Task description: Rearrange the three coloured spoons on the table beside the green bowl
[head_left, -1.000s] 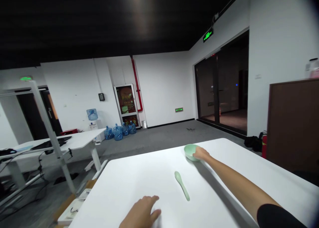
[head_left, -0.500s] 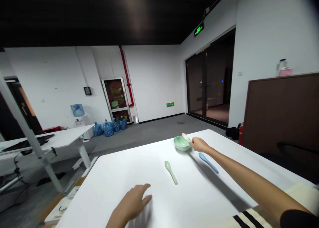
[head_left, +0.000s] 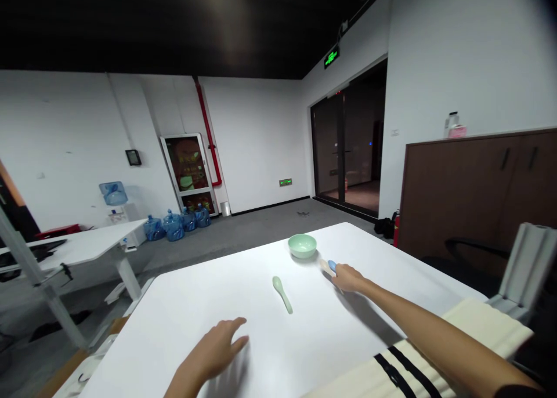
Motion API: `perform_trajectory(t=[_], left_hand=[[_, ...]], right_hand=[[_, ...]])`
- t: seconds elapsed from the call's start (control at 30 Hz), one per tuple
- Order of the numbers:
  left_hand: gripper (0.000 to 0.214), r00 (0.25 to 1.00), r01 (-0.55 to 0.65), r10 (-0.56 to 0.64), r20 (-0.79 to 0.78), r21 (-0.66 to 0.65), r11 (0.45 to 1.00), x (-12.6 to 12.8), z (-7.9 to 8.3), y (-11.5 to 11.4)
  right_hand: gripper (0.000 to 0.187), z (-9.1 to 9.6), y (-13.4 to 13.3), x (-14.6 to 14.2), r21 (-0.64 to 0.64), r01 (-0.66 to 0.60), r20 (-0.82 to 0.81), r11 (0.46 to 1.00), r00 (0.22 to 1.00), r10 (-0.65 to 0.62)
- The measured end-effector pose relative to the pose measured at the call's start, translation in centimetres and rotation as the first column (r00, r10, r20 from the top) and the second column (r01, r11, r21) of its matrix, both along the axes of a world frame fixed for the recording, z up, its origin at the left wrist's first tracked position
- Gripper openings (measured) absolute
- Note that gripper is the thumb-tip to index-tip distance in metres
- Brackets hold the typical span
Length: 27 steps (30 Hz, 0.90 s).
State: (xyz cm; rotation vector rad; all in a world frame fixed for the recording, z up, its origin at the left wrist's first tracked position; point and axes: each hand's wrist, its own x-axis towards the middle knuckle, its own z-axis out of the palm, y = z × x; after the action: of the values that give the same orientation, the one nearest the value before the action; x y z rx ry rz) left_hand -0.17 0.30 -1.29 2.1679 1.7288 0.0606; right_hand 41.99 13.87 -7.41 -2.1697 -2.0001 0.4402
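Note:
My right hand (head_left: 348,278) is closed on a cream-coloured spoon (head_left: 326,267) low over the white table (head_left: 191,305). The head of a blue spoon (head_left: 332,265) shows right beside the cream one, and my fingers cover the rest of it. Whether the blue spoon is gripped too, I cannot tell. Just beyond this hand stands a light green bowl (head_left: 302,247), with nothing visible inside. A pale green spoon (head_left: 282,295) lies on the tabletop between my hands. My left hand (head_left: 217,346) hovers at the near left, thumb and fingers apart, holding nothing.
A cream cloth with black stripes (head_left: 470,328) lies at the near right under my right forearm. Beyond it are a grey chair (head_left: 526,267) and a brown cabinet (head_left: 456,195). Another white desk (head_left: 96,241) stands to the left, with several blue water bottles (head_left: 174,227) behind.
My right hand has moved from beside the bowl, back toward me, down to the blue spoon, still holding the cream spoon. The view has turned slightly right. My left hand stays open.

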Motion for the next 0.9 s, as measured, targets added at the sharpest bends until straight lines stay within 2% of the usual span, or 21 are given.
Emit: perform_trajectory(t=[0.17, 0.5, 0.67, 0.9], left_hand=[[0.059, 1.0, -0.001, 0.001, -0.008, 0.006, 1.0, 0.0, -0.1, 0.0], [0.059, 1.0, -0.001, 0.001, -0.01, -0.012, 1.0, 0.1, -0.1, 0.1], [0.059, 1.0, 0.007, -0.007, -0.003, -0.009, 1.0, 0.2, -0.2, 0.1], [0.059, 1.0, 0.002, -0.002, 0.0, -0.011, 1.0, 0.3, -0.2, 0.1]], right_hand=[[0.023, -0.8, 0.1, -0.1, -0.045, 0.015, 0.037, 0.999, 0.999, -0.014], [0.033, -0.8, 0.4, 0.4, -0.002, 0.026, 0.074, 1.0, 0.997, -0.025], [0.029, -0.3, 0.7, 1.2, 0.064, 0.102, 0.107, 0.993, 0.988, -0.108], [0.032, -1.2, 0.7, 2.5, 0.019, 0.152, 0.073, 0.988, 0.985, -0.153]])
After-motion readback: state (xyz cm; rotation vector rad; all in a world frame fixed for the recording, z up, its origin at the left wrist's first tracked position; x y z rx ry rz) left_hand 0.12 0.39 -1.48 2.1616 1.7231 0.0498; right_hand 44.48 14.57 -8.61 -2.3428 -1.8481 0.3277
